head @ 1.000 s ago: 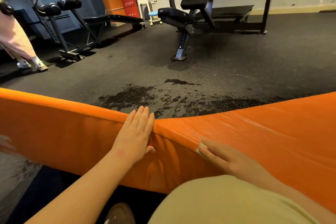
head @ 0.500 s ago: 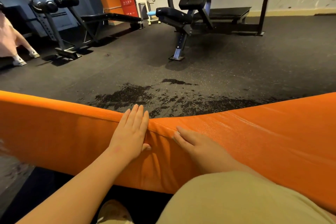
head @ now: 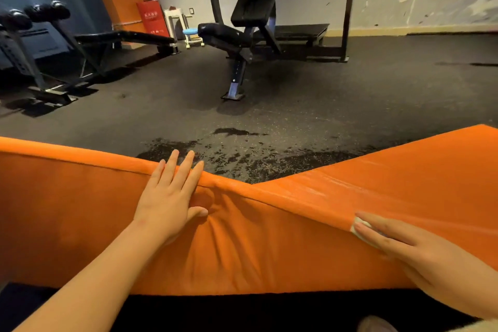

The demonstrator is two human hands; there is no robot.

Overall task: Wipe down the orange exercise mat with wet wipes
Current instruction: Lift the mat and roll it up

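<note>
Head cam, L to R: far left at the back we see a low black sit-up bench (head: 124, 36) w/ round pads, then a red box (head: 152, 19) by the wall. Down low, the orange mat (head: 269, 250) runs all the way across in front of us, standing up on its side and bent in the middle. Our left hand (head: 168, 205) lies flat on the mat near the bend, fingers straight and close together, tips over the top edge. The thumb pushes into the soft side and makes a dent w/ wrinkles. Behind it, at the back, are a small blue stool (head: 192, 32) and a big black bench (head: 234, 35) w/ a tall frame. On the dark floor (head: 377, 105) just past the mat's top edge we see a wet patch (head: 242, 159). Further right the mat's top looks shiny and streaky. A white wet wipe (head: 359, 226) sits on the mat's side, just below that edge. Our right hand (head: 420, 259) is flat too, fingers straight, pressing the wipe to the mat; only a bit of wipe peeks out by the tips. Bottom right, part of a shoe (head: 374, 325) shows.
</note>
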